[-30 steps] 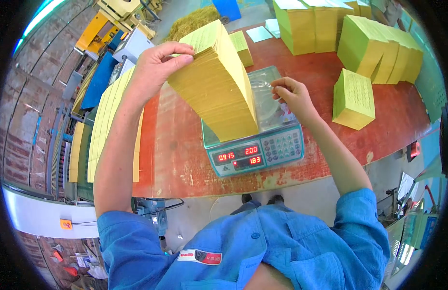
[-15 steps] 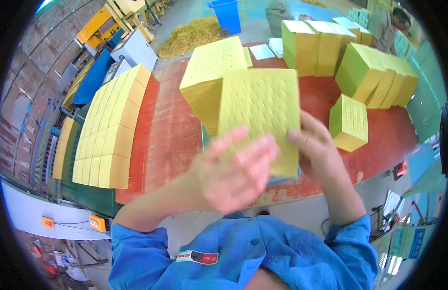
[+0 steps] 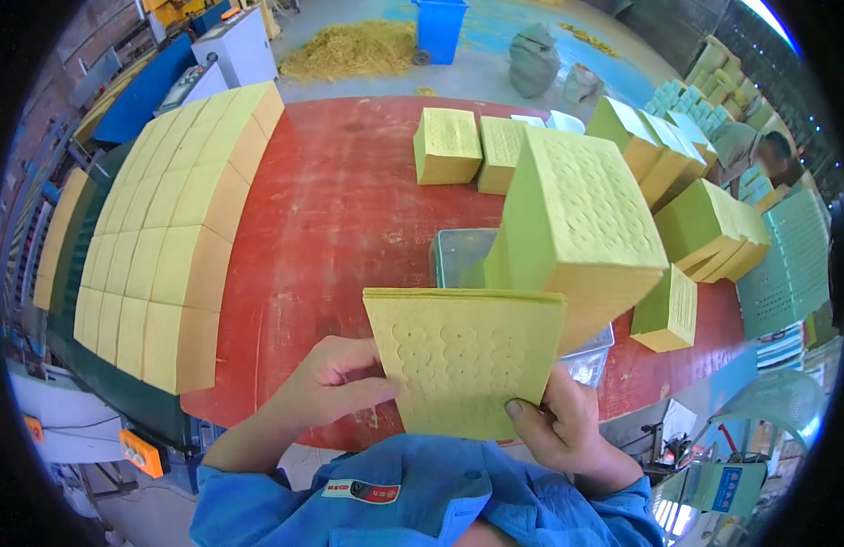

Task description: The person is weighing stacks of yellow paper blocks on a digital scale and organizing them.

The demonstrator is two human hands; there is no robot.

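Note:
Both hands hold a thin stack of yellow embossed paper sheets (image 3: 458, 360) upright close to my chest. My left hand (image 3: 335, 383) grips its left edge and my right hand (image 3: 554, 424) grips its lower right corner. Behind it a tall stack of the same yellow paper (image 3: 581, 223) stands on a weighing scale with a clear-covered tray (image 3: 454, 255), on a red table (image 3: 349, 210).
Rows of yellow paper stacks (image 3: 158, 237) line the table's left side. More stacks (image 3: 449, 146) stand at the back and right, one small stack (image 3: 668, 310) near the right edge. A blue bin (image 3: 437, 27) and a straw pile are beyond the table. Another person (image 3: 755, 146) is at far right.
A second ago my left hand steadied the tall stack on the scale. I have since taken a thin stack off it and brought it toward my chest with both hands.

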